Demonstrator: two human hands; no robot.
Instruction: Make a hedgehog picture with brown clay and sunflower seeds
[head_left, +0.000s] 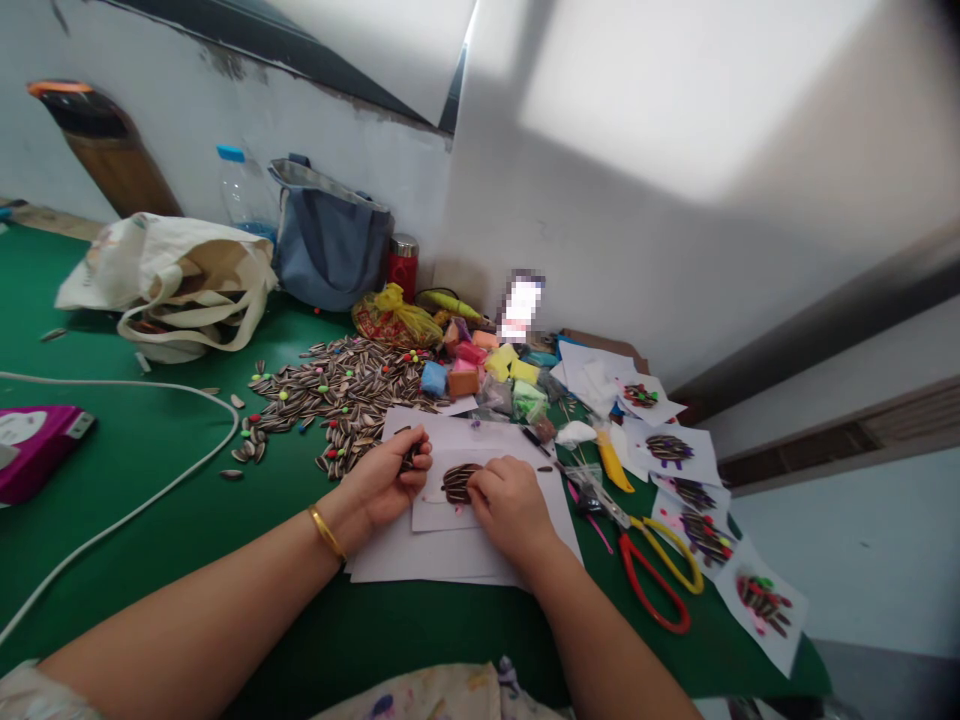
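Note:
My left hand [391, 478], with a gold bangle at its wrist, is curled palm-up around several striped sunflower seeds [409, 458]. My right hand [514, 505] is closed in a pinch at the right edge of a seed cluster [456, 483]; whatever is between its fingertips is hidden. That cluster of seeds lies on a small white card [427, 518], with small pink bits near it. Beneath the card are larger white paper sheets [375, 563]. Just beyond my left hand spreads a pile of loose sunflower seeds [360, 385] mixed with small coloured balls.
Coloured clay blocks [463, 383] sit behind the paper. To the right lie scissors [652, 560], a yellow utility knife [613, 462] and finished seed cards [772, 600]. Bags [330, 240], a red flask [403, 268] and a phone [521, 305] stand behind. A white cable [150, 505] crosses the left.

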